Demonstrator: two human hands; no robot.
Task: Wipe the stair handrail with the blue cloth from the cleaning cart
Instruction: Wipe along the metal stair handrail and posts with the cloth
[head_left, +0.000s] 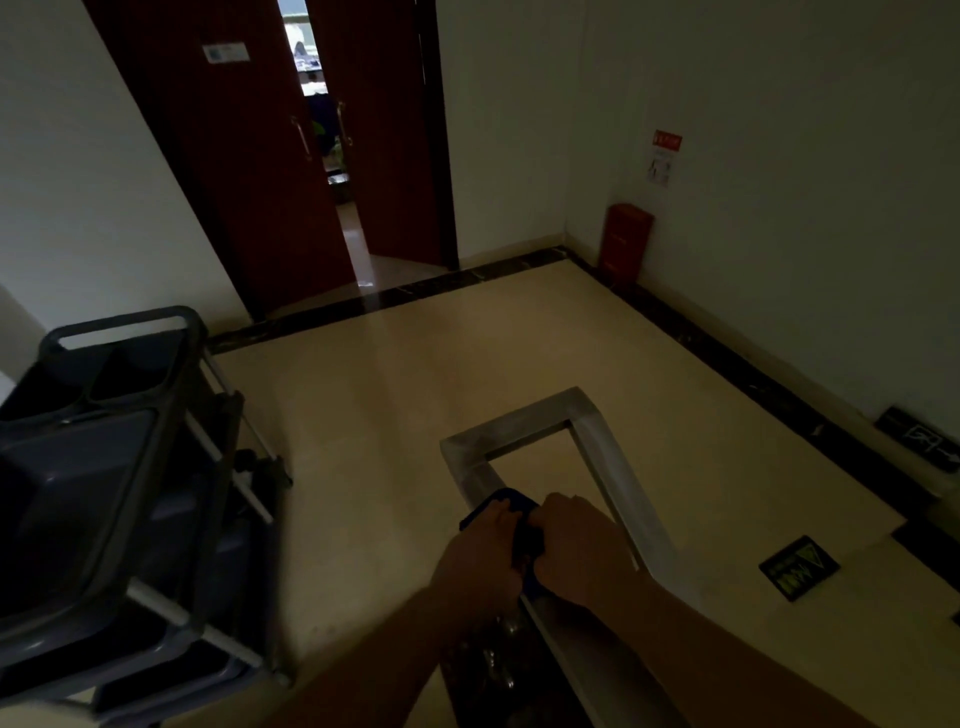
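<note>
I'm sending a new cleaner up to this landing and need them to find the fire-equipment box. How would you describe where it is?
Start at the dark red double door on the far wall, then follow the white wall right into the corner. A small red metal floor box stands there against the right-hand wall, directly below a red-and-white paper notice. It is the only red object at floor level.

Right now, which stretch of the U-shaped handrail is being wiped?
The left stretch of the handrail, nearest the cleaning cart: both hands clasp the blue cloth around it. The right stretch lies bare.
</note>
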